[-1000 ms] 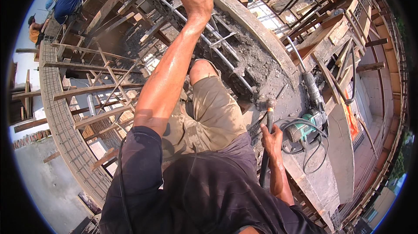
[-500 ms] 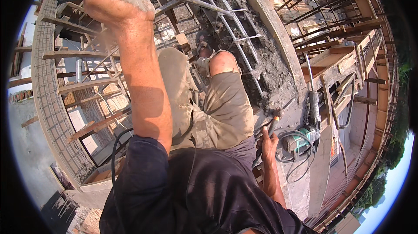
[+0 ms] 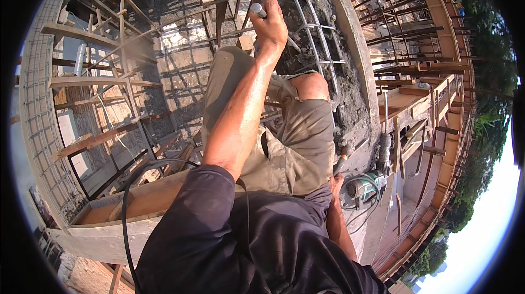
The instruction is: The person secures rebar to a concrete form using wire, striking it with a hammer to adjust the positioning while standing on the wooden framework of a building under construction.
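Observation:
My left hand is out over the rough concrete trench, wrapped around a grey steel bar. The bar's round end sticks out beside the raised thumb, and its other end is hard to trace behind the hand. Low at my right side, my right hand is closed on the dark handle of a hammer with an orange band. The hammer's head rests by the concrete ledge. Next to that hand lies a green corded rotary hammer, its long bit pointing away from me.
A tied rebar cage runs along the trench. Timber formwork and props surround an open drop at left. A black cable loops past my left arm. Wooden shuttering and bent rods stand at right.
My left hand has moved right and forward with the steel bar, which has turned from lying crosswise to nearly end-on. The right hand and hammer have shifted slightly down; the view has shifted too.

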A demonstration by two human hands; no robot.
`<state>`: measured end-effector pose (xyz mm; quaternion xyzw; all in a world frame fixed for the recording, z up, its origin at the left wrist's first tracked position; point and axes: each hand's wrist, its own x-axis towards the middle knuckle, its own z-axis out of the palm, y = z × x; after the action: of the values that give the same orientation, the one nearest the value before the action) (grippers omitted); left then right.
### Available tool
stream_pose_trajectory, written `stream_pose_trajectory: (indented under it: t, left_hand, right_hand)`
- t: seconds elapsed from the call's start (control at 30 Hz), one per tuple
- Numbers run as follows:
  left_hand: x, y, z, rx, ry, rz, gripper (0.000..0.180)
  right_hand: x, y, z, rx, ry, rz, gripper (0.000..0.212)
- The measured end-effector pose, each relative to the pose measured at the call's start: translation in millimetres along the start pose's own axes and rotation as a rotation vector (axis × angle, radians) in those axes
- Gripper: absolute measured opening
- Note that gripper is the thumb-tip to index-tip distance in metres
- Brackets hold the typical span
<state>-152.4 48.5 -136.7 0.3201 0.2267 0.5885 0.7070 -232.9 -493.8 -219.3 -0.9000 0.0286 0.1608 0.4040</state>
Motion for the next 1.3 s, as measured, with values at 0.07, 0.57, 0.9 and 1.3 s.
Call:
stream_pose_trajectory:
  t: [0.07, 0.57, 0.9, 1.3]
  left_hand:
    - [-1.4, 2.6, -3.5, 0.248, -0.042, 0.077, 0.057]
    - [-16.6, 14.9, -18.0, -0.167, 0.102, -0.024, 0.056]
    - [-21.1, 47.4, -15.2, 0.254, -0.034, 0.173, 0.062]
    - [-45.6, 3.4, -21.4, 0.205, -0.045, 0.134, 0.061]
  right_hand:
    - [2.4, 14.1, -0.1, -0.012, -0.016, -0.076, 0.028]
    - [-38.8, -102.0, -39.0, -0.059, 0.078, 0.038, 0.029]
    - [-47.8, -139.0, -53.3, -0.011, 0.041, -0.010, 0.030]
    - [-19.3, -55.8, -37.2, -0.227, 0.055, -0.073, 0.031]
